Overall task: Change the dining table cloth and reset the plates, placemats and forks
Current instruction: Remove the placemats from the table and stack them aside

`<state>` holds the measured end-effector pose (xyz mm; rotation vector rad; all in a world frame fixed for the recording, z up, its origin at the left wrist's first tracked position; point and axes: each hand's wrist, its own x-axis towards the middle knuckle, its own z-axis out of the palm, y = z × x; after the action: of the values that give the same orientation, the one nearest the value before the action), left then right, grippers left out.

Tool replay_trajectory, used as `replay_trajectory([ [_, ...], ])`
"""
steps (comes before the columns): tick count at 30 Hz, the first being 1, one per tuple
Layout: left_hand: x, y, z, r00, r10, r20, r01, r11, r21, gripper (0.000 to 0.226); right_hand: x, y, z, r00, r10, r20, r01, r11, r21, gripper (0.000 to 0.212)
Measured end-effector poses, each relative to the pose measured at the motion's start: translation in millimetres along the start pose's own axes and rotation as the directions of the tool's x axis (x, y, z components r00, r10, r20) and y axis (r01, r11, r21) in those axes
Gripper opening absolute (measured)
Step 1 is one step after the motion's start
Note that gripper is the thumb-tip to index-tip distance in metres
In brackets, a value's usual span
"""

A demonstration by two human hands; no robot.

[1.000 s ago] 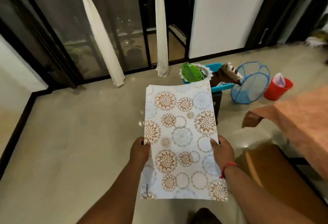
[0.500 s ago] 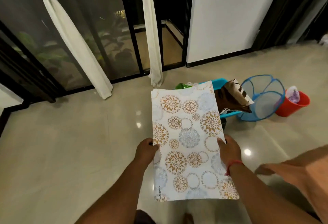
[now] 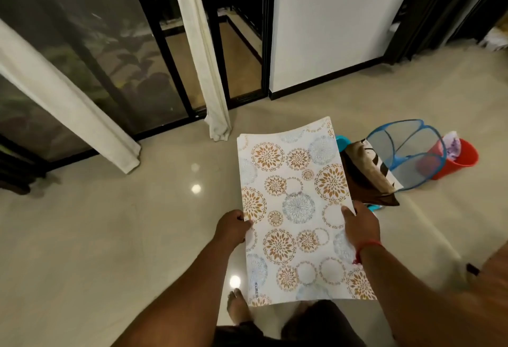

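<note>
The floral placemat (image 3: 297, 209) hangs over the floor with its long axis pointing away from the person, left hand (image 3: 232, 227) and right hand (image 3: 361, 224) pinching opposite long edges at mid-length.

Both forearms are bare, with no sleeves visible. A thin red thread band (image 3: 367, 247) circles the right wrist, a short knotted end hanging at its inner side. Dark shorts (image 3: 316, 324) cover the legs. The one foot (image 3: 237, 305) in view is bare.

glossy tile floor (image 3: 96, 236), white curtains (image 3: 68, 104)
</note>
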<state>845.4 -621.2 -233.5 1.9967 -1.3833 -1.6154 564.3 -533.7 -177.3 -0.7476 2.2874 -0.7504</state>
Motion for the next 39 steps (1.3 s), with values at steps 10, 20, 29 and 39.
replay_trajectory([
  [10,72.1,9.5,27.5,0.98,-0.108,-0.167,0.132,0.982,0.137,0.036,125.5,-14.0,39.1,0.981,0.011,0.194,0.002,0.998,-0.067,0.042],
  [20,90.6,31.4,74.2,0.933,-0.257,-0.251,0.305,0.936,0.175,0.033,215.5,14.3,54.4,0.919,0.124,0.374,-0.069,0.985,-0.159,0.029],
  [29,92.9,30.8,87.4,0.885,-0.415,-0.213,0.448,0.883,0.14,0.022,228.7,34.4,65.5,0.891,0.138,0.433,0.02,0.94,-0.341,0.035],
  [39,96.5,26.1,83.7,0.877,-0.435,-0.203,0.461,0.881,0.104,0.034,223.8,35.5,62.8,0.886,0.169,0.432,0.047,0.894,-0.446,0.059],
])
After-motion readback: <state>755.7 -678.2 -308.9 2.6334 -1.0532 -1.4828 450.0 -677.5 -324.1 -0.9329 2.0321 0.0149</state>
